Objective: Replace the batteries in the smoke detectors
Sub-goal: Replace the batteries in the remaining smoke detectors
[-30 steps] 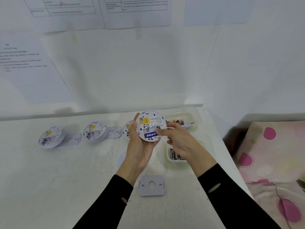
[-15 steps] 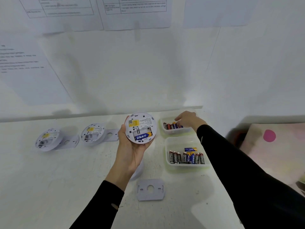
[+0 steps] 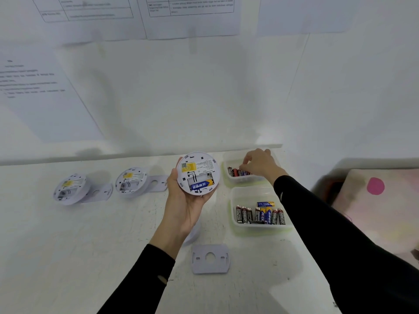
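The detector (image 3: 198, 173) is cupped by the left hand (image 3: 183, 207); the right hand's (image 3: 260, 165) pinch cannot be told. A spent cell could be drawn from the upper-right tray's (image 3: 244, 181) mixed batteries (image 3: 238, 172).

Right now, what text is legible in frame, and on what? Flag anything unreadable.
"EVEREADY": black-and-red batteries in the near tray.
Blue battery in the held smoke detector: print inverted, unreadable.
Yellow label on that detector: too small.
Batteries in the far tray: too small.
Wall sheets: blurred.
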`<action>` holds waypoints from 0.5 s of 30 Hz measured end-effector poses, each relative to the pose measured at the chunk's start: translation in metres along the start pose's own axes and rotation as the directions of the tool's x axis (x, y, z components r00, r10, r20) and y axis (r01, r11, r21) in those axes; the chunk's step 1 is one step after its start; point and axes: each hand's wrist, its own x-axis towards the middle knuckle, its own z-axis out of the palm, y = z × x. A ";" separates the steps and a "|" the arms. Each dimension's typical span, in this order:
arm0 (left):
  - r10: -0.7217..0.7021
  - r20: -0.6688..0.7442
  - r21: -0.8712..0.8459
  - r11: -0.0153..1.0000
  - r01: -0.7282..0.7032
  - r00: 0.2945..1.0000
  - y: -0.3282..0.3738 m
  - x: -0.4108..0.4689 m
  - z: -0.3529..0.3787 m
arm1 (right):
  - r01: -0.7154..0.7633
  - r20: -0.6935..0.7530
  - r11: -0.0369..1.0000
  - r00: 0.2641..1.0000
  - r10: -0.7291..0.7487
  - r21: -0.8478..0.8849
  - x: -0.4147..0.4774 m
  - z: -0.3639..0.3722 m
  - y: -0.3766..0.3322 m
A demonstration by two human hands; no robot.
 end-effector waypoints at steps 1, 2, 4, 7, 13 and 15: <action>0.000 -0.003 -0.004 1.000 0.000 1.000 0.000 0.000 0.000 | 0.009 -0.036 0.997 0.999 -0.007 0.079 -0.003 0.001 0.000; 0.003 -0.006 -0.010 1.000 -0.003 1.000 0.000 -0.001 0.000 | 0.020 -0.074 0.983 0.997 -0.007 0.184 -0.005 0.003 0.002; 0.005 -0.013 -0.023 1.000 -0.006 1.000 0.001 -0.001 -0.001 | 0.079 -0.185 0.915 0.983 -0.005 0.396 -0.018 0.001 0.000; 0.007 -0.012 -0.020 1.000 -0.008 1.000 0.002 0.000 -0.004 | 0.204 -0.333 0.718 0.942 0.041 0.665 -0.050 -0.008 -0.018; 0.023 0.008 0.082 0.996 -0.024 1.000 -0.004 0.002 -0.006 | 0.468 -0.473 0.509 0.871 -0.129 0.723 -0.121 -0.011 -0.067; 0.035 0.024 0.099 0.994 -0.037 0.999 -0.007 0.001 -0.004 | 0.585 -0.541 0.543 0.800 -0.261 0.603 -0.134 -0.002 -0.074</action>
